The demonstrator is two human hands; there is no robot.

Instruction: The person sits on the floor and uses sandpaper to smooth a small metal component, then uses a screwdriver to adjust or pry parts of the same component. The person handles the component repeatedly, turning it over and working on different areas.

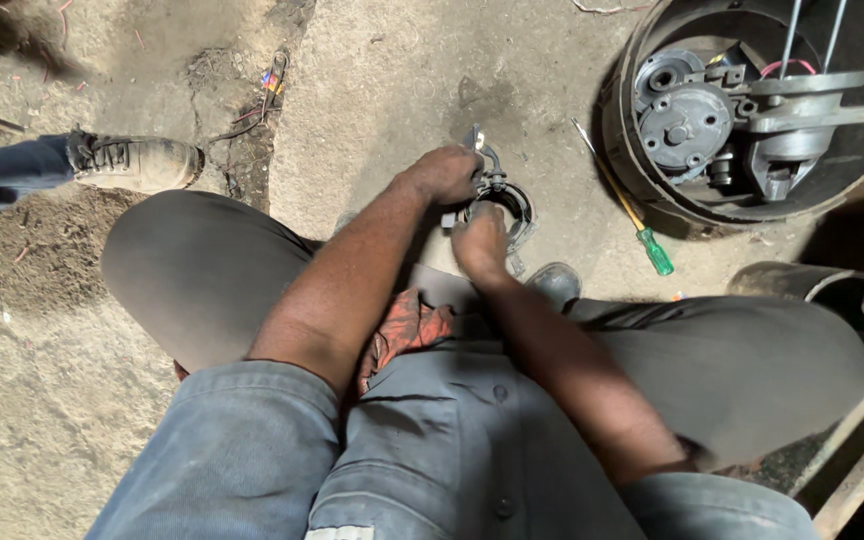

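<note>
both hands working on a round metal ring part (508, 203) lying on the concrete floor (372, 90), just ahead of the knees. left hand (444, 174) curling closed over its top bracket, right hand (479, 245) pressing down on the near rim. green-handled screwdriver (634, 217) lying nearby, beside the motor drum (752, 110).

Cracked, dusty concrete floor (372, 80), green-handled screwdriver (642, 228) lying beside round black motor housing (642, 190) at far right corner, metal ring part (512, 205) mid-floor, dusty shoe (137, 160) at left edge
</note>
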